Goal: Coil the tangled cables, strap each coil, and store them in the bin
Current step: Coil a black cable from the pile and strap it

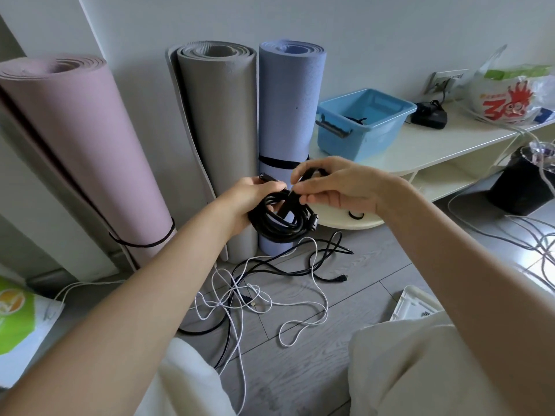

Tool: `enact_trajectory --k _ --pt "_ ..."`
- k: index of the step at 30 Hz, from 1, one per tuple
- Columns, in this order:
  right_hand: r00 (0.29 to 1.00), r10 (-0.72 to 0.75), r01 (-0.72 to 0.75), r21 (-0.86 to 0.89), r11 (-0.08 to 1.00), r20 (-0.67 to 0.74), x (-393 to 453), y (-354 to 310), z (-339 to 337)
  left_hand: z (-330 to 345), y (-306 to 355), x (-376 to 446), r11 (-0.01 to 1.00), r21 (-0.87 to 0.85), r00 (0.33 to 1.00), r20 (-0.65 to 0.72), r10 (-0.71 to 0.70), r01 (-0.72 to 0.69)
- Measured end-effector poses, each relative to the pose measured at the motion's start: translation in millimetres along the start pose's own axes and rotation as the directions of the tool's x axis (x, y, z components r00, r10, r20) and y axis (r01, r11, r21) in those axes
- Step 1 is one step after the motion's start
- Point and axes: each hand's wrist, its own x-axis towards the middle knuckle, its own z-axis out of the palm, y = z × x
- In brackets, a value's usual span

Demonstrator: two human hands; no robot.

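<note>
A coiled black cable hangs in front of the rolled mats, held up off the floor. My left hand grips the coil from the left, fingers curled round its strands. My right hand pinches a black strap that runs across the coil's top. On the floor below lies a tangle of white cable and black cable. The blue bin stands on a low white shelf to the right, with something dark inside.
Three rolled mats lean on the wall: pink, grey, blue. A black adapter and a plastic bag sit on the shelf. A black box and more white cables lie right.
</note>
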Motion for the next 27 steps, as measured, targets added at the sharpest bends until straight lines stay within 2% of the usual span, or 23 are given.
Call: enact_trajectory --k 3,7,10,13,17,21,24,27 --pt "0.997 0.074 -0.075 -0.165 0.983 -0.01 0 0 0 1 -1 4 0.999 0.038 1.0 -0.018 0.01 -0.009" --pt "0.992 0.116 -0.123 -0.411 0.903 -0.041 -1 2 2 1 -4 8 0.997 0.074 1.0 -0.027 0.008 -0.006" --pt "0.995 0.012 -0.08 -0.696 0.714 -0.102 2 5 7 4 -5 7 0.994 0.109 1.0 0.008 0.017 -0.017" --pt "0.983 -0.135 -0.03 -0.834 0.552 -0.125 8 8 12 3 -7 8 0.995 0.102 1.0 0.002 0.017 -0.018" --pt "0.936 -0.31 0.063 -0.786 0.615 -0.167 12 11 11 0 -7 10 1.0 0.003 1.0 0.011 -0.027 0.027" --pt "0.87 -0.423 0.044 -0.817 0.575 -0.252 17 15 6 -1 -7 8 0.997 -0.049 0.998 0.002 -0.058 0.058" --pt "0.863 -0.426 0.052 -0.789 0.612 -0.273 19 19 5 1 -6 6 0.995 -0.084 0.998 0.027 -0.055 0.057" --pt "0.901 -0.342 0.097 -0.643 0.76 -0.268 19 23 4 4 -3 2 0.99 -0.127 0.998 0.029 -0.063 0.067"
